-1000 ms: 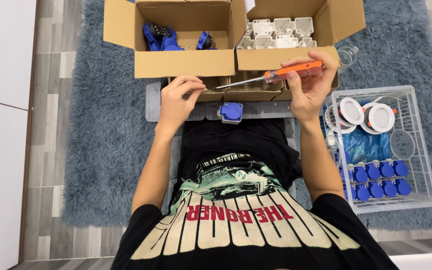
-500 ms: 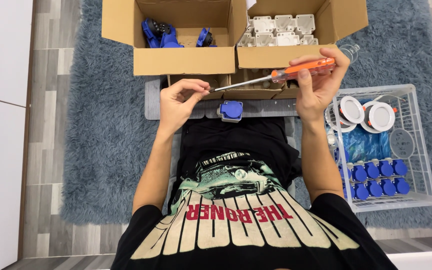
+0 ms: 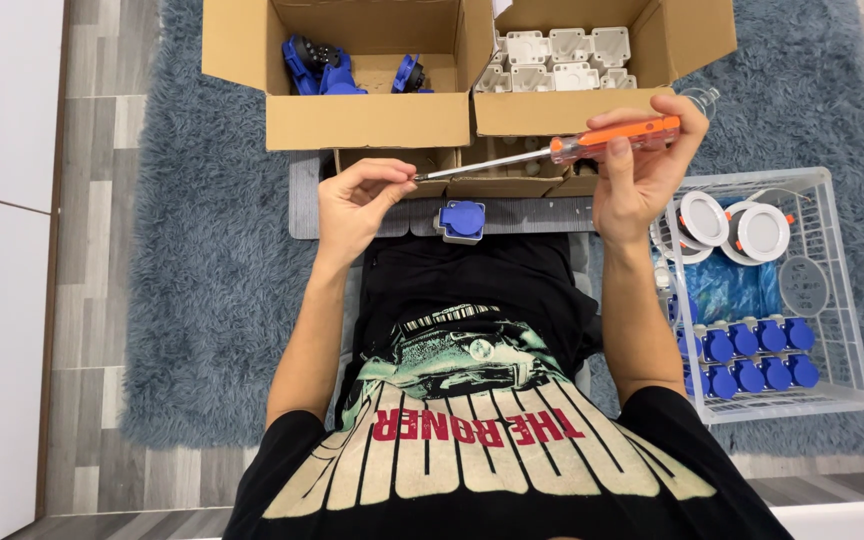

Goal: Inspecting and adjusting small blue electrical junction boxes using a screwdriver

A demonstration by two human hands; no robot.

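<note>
My right hand (image 3: 637, 175) grips an orange-handled screwdriver (image 3: 607, 142) held nearly level, its metal shaft pointing left. My left hand (image 3: 352, 205) pinches something tiny at the shaft's tip; what it is cannot be made out. Both hands hover above a grey tray (image 3: 302, 200) on the rug. A blue socket on a grey box (image 3: 461, 220) sits on that tray between my hands, touched by neither.
Two open cardboard boxes stand beyond the tray: the left one (image 3: 352, 125) holds blue parts, the right one (image 3: 572, 110) white-grey housings. A clear plastic basket (image 3: 832, 290) at right holds blue sockets, round white lamps and a blue bag. Everything lies on a grey-blue shaggy rug (image 3: 212, 300).
Both hands have lifted slightly off the tray. The screwdriver has tipped closer to level, and my left fingers have come to its tip.
</note>
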